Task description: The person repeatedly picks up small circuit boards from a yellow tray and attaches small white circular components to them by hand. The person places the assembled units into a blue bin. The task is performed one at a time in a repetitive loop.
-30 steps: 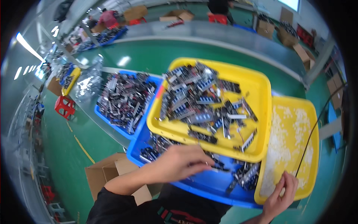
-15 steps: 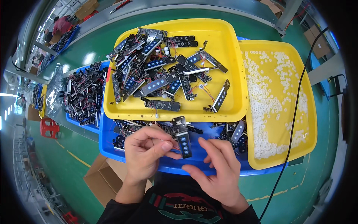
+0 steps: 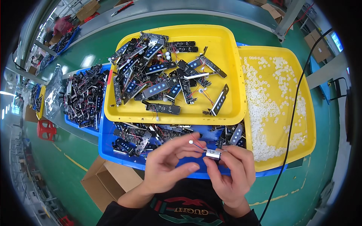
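Between the thumb and fingers of my right hand (image 3: 234, 169) is a circuit board module (image 3: 213, 154), its short pale end turned toward the left. Thin wires run from it to a small white bead-like part (image 3: 191, 142), which hangs beside the fingertips of my left hand (image 3: 167, 162). That hand is open, thumb and fingers apart. Most of the module is hidden by my right fingers. Beyond both hands, a yellow tray (image 3: 226, 119) carries a heap of similar black modules (image 3: 158, 88) with bluish symbol strips and wires.
Under the yellow tray sits a blue tray (image 3: 107, 147) with more modules. At right, another yellow tray (image 3: 310, 130) has many small white rings (image 3: 260, 109). A black cable (image 3: 292, 132) crosses it. A further module pile (image 3: 86, 96) lies left; a cardboard box (image 3: 92, 184) stands below.
The module has passed from my left hand to my right and turned from upright to end-on. My left hand has opened and moved right. The view has shifted slightly.
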### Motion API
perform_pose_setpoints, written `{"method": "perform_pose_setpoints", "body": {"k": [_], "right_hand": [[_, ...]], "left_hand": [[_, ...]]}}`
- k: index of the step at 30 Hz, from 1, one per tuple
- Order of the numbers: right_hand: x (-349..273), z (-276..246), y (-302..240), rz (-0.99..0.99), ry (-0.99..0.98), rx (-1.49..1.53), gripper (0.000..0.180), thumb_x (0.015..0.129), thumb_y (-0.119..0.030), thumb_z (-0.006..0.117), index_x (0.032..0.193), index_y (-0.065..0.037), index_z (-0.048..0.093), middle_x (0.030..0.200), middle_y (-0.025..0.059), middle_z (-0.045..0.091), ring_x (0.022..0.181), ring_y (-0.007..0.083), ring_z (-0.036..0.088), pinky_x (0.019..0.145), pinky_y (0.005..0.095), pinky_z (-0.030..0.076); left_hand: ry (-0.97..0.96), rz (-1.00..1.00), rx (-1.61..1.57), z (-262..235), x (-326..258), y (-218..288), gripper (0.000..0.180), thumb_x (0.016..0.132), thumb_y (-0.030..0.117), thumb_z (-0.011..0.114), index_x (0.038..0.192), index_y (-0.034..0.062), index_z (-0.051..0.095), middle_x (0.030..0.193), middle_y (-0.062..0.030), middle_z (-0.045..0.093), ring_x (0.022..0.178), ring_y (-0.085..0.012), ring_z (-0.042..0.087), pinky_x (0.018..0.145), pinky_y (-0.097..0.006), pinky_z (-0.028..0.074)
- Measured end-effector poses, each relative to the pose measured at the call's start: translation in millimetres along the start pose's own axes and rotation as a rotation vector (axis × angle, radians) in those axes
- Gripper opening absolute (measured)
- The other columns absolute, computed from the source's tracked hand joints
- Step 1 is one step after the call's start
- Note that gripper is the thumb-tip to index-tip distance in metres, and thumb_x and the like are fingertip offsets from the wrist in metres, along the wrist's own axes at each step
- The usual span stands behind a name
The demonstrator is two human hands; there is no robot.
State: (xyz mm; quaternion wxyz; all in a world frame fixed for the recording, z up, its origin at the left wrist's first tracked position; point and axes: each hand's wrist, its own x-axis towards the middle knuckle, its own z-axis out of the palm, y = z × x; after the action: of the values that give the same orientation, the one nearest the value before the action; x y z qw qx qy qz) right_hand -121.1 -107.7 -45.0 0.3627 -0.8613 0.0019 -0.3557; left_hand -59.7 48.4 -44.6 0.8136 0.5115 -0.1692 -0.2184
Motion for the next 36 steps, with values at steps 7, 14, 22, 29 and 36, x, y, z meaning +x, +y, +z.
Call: {"method": "perform_pose_setpoints", "body": {"k": [7,14,22,29,36], "right_hand": [[2.0,2.7,-2.9,-0.111,-0.051,-0.031,0.032,0.068,-0.008,0.082,0.097,-0.001,0.069,0.091,0.0096,0.062,0.065,0.0178,0.06,0.053,0.0267,0.049],[2.2,-3.5,-2.1,-0.046,-0.102,0.146,0.022,0.074,0.002,0.072,0.096,0.002,0.07,0.09,0.012,0.064,0.07,0.02,0.063,0.056,0.0279,0.05],[8.2,-17.6,4.7,0.121,0.123,0.191,0.018,0.077,0.01,0.065,0.095,0.007,0.066,0.085,0.0175,0.067,0.074,0.0231,0.064,0.064,0.0281,0.051],[13.3,-27.9,5.4,0.365,0.015,0.585,0.018,0.076,0.012,0.067,0.092,0.005,0.068,0.086,0.0165,0.067,0.074,0.0214,0.065,0.064,0.0271,0.051],[18.9,-27.9,7.4,0.198,-0.04,0.555,0.023,0.069,0.009,0.074,0.091,0.002,0.07,0.084,0.014,0.068,0.073,0.0208,0.063,0.065,0.0287,0.047]], "left_hand": [[0.075,0.093,0.144,1.4,3.1,-8.8,0.021,0.09,0.007,0.06,0.103,-0.009,0.064,0.108,-0.0226,0.063,0.098,-0.0286,0.064,0.09,-0.039,0.05],[0.198,0.041,-0.103,9.2,13.6,0.5,0.015,0.092,0.013,0.054,0.091,-0.0014,0.056,0.082,-0.0193,0.066,0.093,-0.0376,0.066,0.088,-0.049,0.05],[-0.022,0.044,-0.03,3.9,13.2,1.7,0.009,0.09,0.0,0.06,0.096,-0.0045,0.065,0.088,-0.0125,0.066,0.08,-0.0164,0.064,0.069,-0.025,0.048],[-0.094,0.177,0.511,7.8,20.2,7.3,0.013,0.081,-0.002,0.07,0.094,0.0013,0.072,0.072,-0.0061,0.065,0.061,-0.0117,0.059,0.054,-0.024,0.043],[0.0,0.285,0.604,16.4,25.2,9.9,0.015,0.077,0.0,0.073,0.092,-0.0014,0.073,0.075,-0.0091,0.067,0.063,-0.0127,0.058,0.056,-0.023,0.043]]}}
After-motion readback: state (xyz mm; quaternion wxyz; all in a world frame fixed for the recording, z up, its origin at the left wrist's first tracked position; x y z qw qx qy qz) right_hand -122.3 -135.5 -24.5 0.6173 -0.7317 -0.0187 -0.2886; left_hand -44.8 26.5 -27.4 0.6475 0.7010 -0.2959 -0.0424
